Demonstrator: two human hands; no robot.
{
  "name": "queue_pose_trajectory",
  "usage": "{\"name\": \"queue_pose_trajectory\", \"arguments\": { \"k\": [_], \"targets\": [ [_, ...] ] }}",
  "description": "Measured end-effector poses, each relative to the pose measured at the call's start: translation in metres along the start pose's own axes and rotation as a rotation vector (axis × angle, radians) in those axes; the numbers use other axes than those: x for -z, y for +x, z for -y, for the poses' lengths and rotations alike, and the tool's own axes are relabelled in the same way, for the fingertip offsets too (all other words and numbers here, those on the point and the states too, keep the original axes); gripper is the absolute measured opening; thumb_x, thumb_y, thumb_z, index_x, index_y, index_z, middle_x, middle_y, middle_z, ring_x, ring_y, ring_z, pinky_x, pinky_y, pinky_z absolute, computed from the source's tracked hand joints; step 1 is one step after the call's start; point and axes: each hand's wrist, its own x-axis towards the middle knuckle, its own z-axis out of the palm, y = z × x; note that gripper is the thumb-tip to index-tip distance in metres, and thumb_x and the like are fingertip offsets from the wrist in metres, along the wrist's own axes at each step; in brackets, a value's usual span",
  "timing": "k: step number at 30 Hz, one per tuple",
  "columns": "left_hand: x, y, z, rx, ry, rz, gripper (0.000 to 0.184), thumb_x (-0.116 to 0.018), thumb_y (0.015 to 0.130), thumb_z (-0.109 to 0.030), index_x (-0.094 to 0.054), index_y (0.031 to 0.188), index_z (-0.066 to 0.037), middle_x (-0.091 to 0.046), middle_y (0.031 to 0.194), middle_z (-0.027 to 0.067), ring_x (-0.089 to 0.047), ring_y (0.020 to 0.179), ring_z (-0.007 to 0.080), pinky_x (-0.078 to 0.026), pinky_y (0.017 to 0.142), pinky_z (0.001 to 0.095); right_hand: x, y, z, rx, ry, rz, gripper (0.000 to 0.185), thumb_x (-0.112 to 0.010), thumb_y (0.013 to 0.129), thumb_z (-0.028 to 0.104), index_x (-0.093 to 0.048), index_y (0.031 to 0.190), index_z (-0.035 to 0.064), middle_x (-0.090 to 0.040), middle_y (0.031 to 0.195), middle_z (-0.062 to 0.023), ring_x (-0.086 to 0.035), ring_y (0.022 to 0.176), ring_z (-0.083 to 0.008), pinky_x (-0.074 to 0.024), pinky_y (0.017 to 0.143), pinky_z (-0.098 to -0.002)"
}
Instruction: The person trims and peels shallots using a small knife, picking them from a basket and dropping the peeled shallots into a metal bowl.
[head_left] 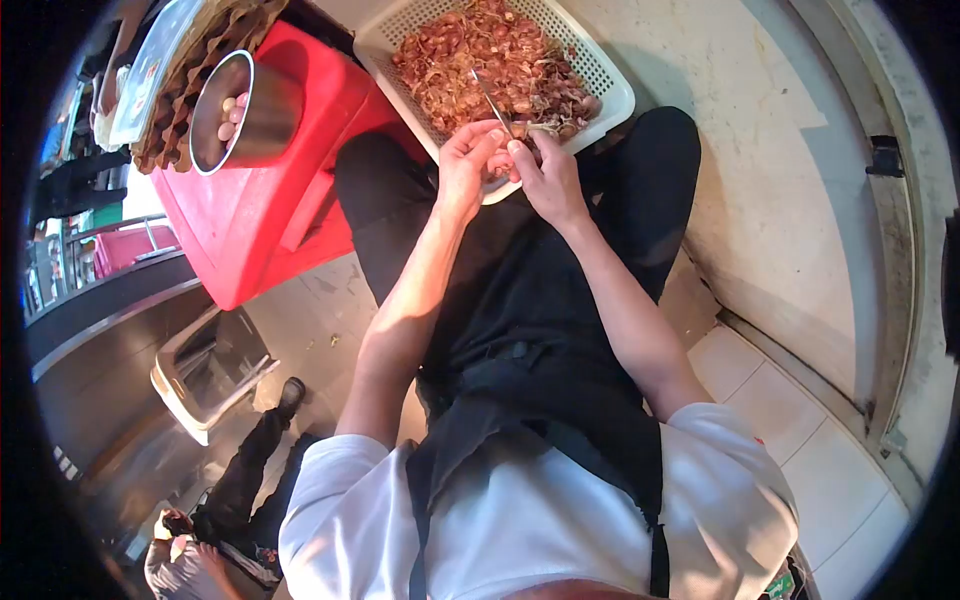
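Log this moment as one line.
left hand, right hand: close together | knife: at hands | white basket: reddish bulbs inside | steel bowl: pinkish bulbs inside

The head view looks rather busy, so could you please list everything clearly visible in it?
basket: one, white, before the wearer
onion-like bulbs: many, reddish-brown, in the basket
knife: one, silvery, over the basket
box: one, red, at left
bowl: one, silvery, on the box
peeled bulbs: several, pale pink, in the bowl
egg tray: brown, beside the bowl, count unclear
other person: one, dark trousers, lower left
floor tiles: several, whitish, lower right
shirt: one, white, on wearer
apron: one, black, over shirt
left hand: one, bare, over basket's near edge
right hand: one, bare, apparently gripping the knife
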Motion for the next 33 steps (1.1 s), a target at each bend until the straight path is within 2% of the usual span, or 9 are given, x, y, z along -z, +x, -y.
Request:
{"name": "queue_pose_trajectory", "arguments": {
  "k": [4, 7, 10, 14, 20, 23, 24, 27, 33],
  "targets": [
    [-0.001, -0.001, 0.003, -0.038, 0.061, -0.034, 0.019, -0.059, 0.095, -0.005, -0.058, 0.112, 0.002, -0.067, 0.094, 0.0115, -0.067, 0.075, 0.018, -0.056, 0.064, 0.031, -0.005, 0.0, -0.009, -0.017, -0.012, -0.024, 0.022, -0.054, 0.097, 0.022, -0.06, 0.104, 0.0012, -0.064, 0.071, -0.0057, -0.06, 0.058, -0.0103, -0.0468, 0.053, -0.0276],
    [-0.005, -0.002, 0.005, -0.252, 0.266, 0.003, 0.021, -0.06, 0.094, -0.004, -0.057, 0.114, 0.002, -0.067, 0.101, 0.0109, -0.066, 0.083, 0.0165, -0.055, 0.073, 0.029, -0.009, 0.007, -0.023, -0.028, 0.069, -0.041, 0.022, -0.053, 0.099, 0.022, -0.059, 0.104, 0.0015, -0.062, 0.071, -0.0038, -0.056, 0.054, -0.0086, -0.0434, 0.049, -0.0245],
    [-0.007, -0.007, 0.001, -0.178, 0.271, 0.048, 0.025, -0.061, 0.093, -0.003, -0.057, 0.117, 0.002, -0.066, 0.106, 0.0103, -0.065, 0.09, 0.0154, -0.053, 0.081, 0.0282, -0.006, 0.008, -0.027, -0.08, 0.175, -0.011, 0.022, -0.051, 0.1, 0.023, -0.058, 0.102, 0.0024, -0.059, 0.069, -0.0015, -0.049, 0.048, -0.0064, -0.0378, 0.043, -0.0217],
    [-0.012, -0.005, 0.0, -0.246, 0.326, -0.001, 0.03, -0.061, 0.092, -0.001, -0.053, 0.12, 0.005, -0.067, 0.106, 0.0125, -0.064, 0.087, 0.0134, -0.051, 0.079, 0.0273, 0.005, 0.004, -0.01, -0.218, 0.272, 0.069, 0.026, -0.055, 0.098, 0.025, -0.057, 0.092, -0.0005, -0.059, 0.064, -0.0049, -0.053, 0.047, -0.0097, -0.0418, 0.044, -0.0264],
    [-0.019, -0.016, -0.007, -0.272, 0.583, 0.052, 0.029, -0.057, 0.093, 0.0, -0.052, 0.121, 0.005, -0.067, 0.107, 0.0137, -0.065, 0.092, 0.0156, -0.053, 0.077, 0.0272, 0.001, 0.004, -0.011, -0.301, 0.393, 0.019, 0.022, -0.053, 0.099, 0.024, -0.055, 0.1, 0.0021, -0.057, 0.065, -0.0041, -0.046, 0.043, -0.0076, -0.0348, 0.037, -0.0233],
    [-0.014, -0.006, -0.004, -0.166, 0.248, 0.009, 0.027, -0.056, 0.096, -0.003, -0.053, 0.122, 0.002, -0.066, 0.106, 0.0116, -0.065, 0.085, 0.0169, -0.053, 0.077, 0.0283, 0.005, 0.007, -0.009, -0.328, 0.591, 0.091, 0.02, -0.052, 0.1, 0.024, -0.054, 0.101, 0.0042, -0.056, 0.066, -0.003, -0.043, 0.042, -0.0067, -0.0313, 0.036, -0.0218],
    [-0.009, -0.004, -0.007, -0.044, 0.077, 0.047, 0.028, -0.05, 0.098, -0.004, -0.05, 0.125, 0.003, -0.064, 0.107, 0.0137, -0.065, 0.085, 0.0204, -0.054, 0.075, 0.0315, 0.006, 0.007, -0.007, -0.341, 0.607, 0.098, 0.02, -0.052, 0.1, 0.025, -0.054, 0.101, 0.0044, -0.056, 0.066, -0.003, -0.043, 0.042, -0.0065, -0.0308, 0.036, -0.0217],
    [0.003, 0.002, -0.005, 0.031, -0.102, 0.182, 0.031, -0.049, 0.098, -0.006, -0.048, 0.127, 0.004, -0.062, 0.109, 0.0158, -0.065, 0.093, 0.0238, -0.054, 0.079, 0.0351, 0.008, 0.005, -0.002, -0.365, 0.634, 0.114, 0.02, -0.052, 0.1, 0.025, -0.054, 0.101, 0.0049, -0.055, 0.067, -0.0027, -0.042, 0.042, -0.006, -0.0296, 0.036, -0.0213],
    [0.006, 0.007, -0.007, 0.115, -0.111, 0.161, 0.033, -0.047, 0.098, -0.007, -0.047, 0.129, 0.005, -0.063, 0.104, 0.0122, -0.064, 0.087, 0.0209, -0.054, 0.075, 0.0327, 0.008, 0.003, -0.004, -0.348, 0.55, 0.152, 0.02, -0.049, 0.101, 0.025, -0.055, 0.1, 0.0058, -0.055, 0.071, -0.002, -0.043, 0.046, -0.0052, -0.0317, 0.038, -0.0198]
  ]
}}
